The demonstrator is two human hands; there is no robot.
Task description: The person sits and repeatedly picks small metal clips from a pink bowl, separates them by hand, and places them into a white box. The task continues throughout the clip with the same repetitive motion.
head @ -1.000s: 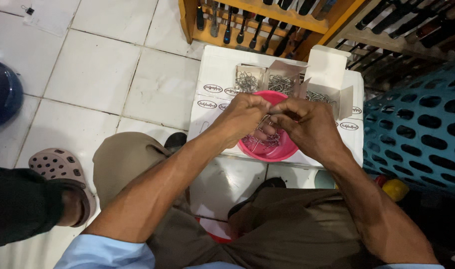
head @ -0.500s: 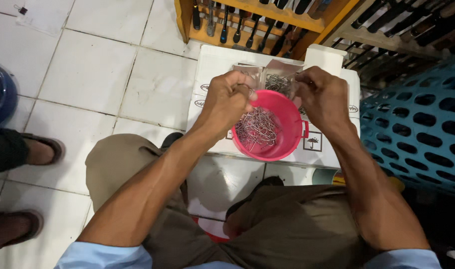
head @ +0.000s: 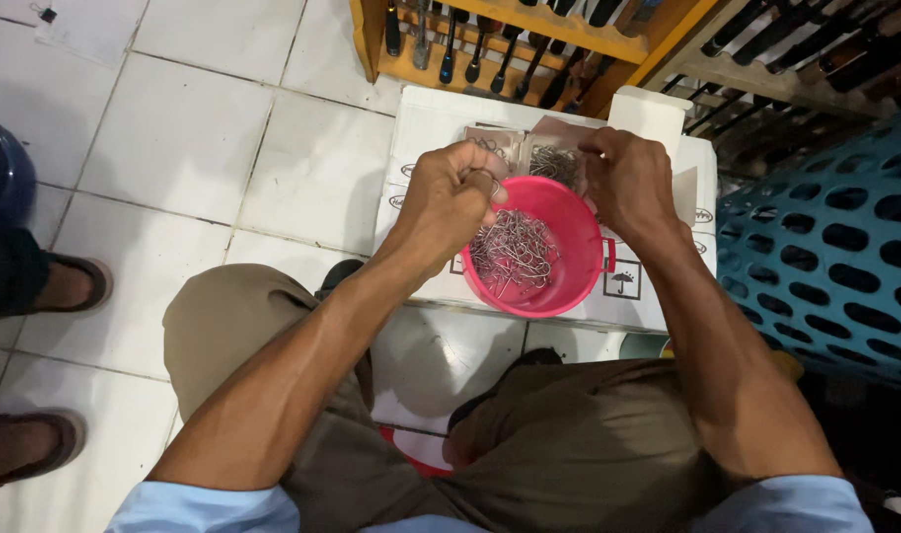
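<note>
Fingers of left hand (head: pixel 450 197) pinching metal hooks (head: pixel 512 252), pink bowl (head: pixel 579 286), white carton (head: pixel 421 128), right hand (head: pixel 628 183) closed

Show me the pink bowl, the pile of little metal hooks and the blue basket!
pink bowl (head: pixel 587 259): head view, bare inner wall on its right side.
metal hooks (head: pixel 513 255): head view, middle of the pile.
blue basket (head: pixel 833 259): head view, its holed side wall.

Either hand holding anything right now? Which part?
The left hand pinches a small metal hook at its top end, above the pink bowl. The right hand reaches into the clear packets; its grip is hidden.
</note>
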